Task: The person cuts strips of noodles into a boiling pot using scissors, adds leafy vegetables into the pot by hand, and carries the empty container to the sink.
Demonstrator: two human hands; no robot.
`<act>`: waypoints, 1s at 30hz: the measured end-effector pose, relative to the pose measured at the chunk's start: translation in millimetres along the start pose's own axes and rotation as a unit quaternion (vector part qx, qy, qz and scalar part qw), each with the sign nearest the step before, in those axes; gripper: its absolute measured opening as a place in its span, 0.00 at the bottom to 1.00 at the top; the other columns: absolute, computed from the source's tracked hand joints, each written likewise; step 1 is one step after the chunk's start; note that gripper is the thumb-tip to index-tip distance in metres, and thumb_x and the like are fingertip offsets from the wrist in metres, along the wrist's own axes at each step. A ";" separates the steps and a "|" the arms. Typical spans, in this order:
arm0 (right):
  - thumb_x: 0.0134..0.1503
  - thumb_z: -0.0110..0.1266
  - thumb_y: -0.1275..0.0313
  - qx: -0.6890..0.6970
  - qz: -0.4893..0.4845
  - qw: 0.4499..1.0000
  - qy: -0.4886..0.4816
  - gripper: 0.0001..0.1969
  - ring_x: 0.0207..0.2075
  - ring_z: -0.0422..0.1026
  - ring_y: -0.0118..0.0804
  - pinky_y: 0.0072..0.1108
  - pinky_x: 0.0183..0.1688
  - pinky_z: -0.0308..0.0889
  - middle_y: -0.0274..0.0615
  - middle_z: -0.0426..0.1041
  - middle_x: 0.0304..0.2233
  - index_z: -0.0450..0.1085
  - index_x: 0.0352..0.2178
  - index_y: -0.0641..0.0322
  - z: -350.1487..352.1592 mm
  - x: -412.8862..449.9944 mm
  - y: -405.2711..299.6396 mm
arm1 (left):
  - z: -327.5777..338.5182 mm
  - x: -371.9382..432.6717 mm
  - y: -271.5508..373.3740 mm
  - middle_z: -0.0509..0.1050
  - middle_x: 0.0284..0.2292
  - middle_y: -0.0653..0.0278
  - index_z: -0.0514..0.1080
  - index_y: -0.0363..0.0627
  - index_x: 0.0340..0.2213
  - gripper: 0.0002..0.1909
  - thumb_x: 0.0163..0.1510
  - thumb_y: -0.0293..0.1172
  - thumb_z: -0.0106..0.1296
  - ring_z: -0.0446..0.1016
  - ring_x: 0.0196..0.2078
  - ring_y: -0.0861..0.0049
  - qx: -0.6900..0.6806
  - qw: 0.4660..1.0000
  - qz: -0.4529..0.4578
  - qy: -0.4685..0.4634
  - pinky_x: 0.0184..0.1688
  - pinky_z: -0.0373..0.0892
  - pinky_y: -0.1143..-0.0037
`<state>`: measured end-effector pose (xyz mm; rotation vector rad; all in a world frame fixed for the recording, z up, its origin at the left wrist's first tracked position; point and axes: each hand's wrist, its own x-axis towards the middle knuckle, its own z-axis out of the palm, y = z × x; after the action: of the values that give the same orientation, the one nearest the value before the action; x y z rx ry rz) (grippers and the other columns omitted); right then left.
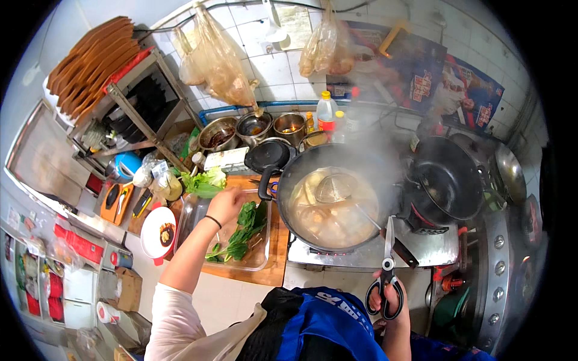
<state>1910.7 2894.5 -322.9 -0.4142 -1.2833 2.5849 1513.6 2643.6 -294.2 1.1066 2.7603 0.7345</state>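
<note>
My left hand (226,203) is over the far side of a clear plastic tray (262,266), beside the leafy greens (246,230) in it; whether its fingers hold anything is hidden. Pale green lettuce (205,181) touches the tray's far edge. In my right hand (388,295) is a pair of kitchen scissors (388,270), its blades together and pointing away from me. Between the hands, a black wok (285,216) of cloudy, steaming broth (316,225) holds a wire strainer (334,188) and pale pieces of food.
A white bowl (151,228) with dark sauce stands left of the tray. Behind the wok are metal pots (220,134) and a yellow-capped bottle (326,108). An empty black wok (445,176) sits at right. Tied plastic bags (221,58) hang above.
</note>
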 end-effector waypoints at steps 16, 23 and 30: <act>0.45 0.58 0.53 -0.039 0.012 0.999 -0.003 0.32 0.12 0.60 0.27 0.17 0.14 0.54 0.36 0.61 0.12 0.58 0.42 0.66 21.7 6.4 2.4 | 60.0 -69.4 -80.1 0.73 0.35 0.51 0.69 0.50 0.40 0.20 0.41 0.36 0.52 0.72 0.37 0.59 0.194 0.959 -0.148 -0.147 0.39 0.68 0.65; 0.44 0.59 0.53 -0.025 0.013 0.999 0.034 0.32 0.12 0.60 0.27 0.16 0.14 0.54 0.36 0.61 0.12 0.59 0.41 0.69 23.7 1.1 8.7 | 2.7 -68.2 -120.2 0.72 0.35 0.50 0.68 0.46 0.41 0.21 0.44 0.38 0.53 0.71 0.37 0.57 0.232 0.948 -0.216 -0.028 0.39 0.67 0.65; 0.44 0.59 0.54 -0.024 0.012 0.998 0.052 0.32 0.12 0.61 0.26 0.15 0.14 0.54 0.36 0.61 0.12 0.59 0.41 0.70 30.2 4.4 8.0 | 45.4 -76.1 -73.1 0.68 0.32 0.54 0.66 0.43 0.39 0.23 0.41 0.39 0.56 0.69 0.36 0.61 0.260 0.964 -0.038 0.049 0.37 0.68 0.69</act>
<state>1895.5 2868.9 -312.6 -0.5693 -1.3149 2.5197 1534.5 2565.4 -375.7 1.0417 3.1566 0.0422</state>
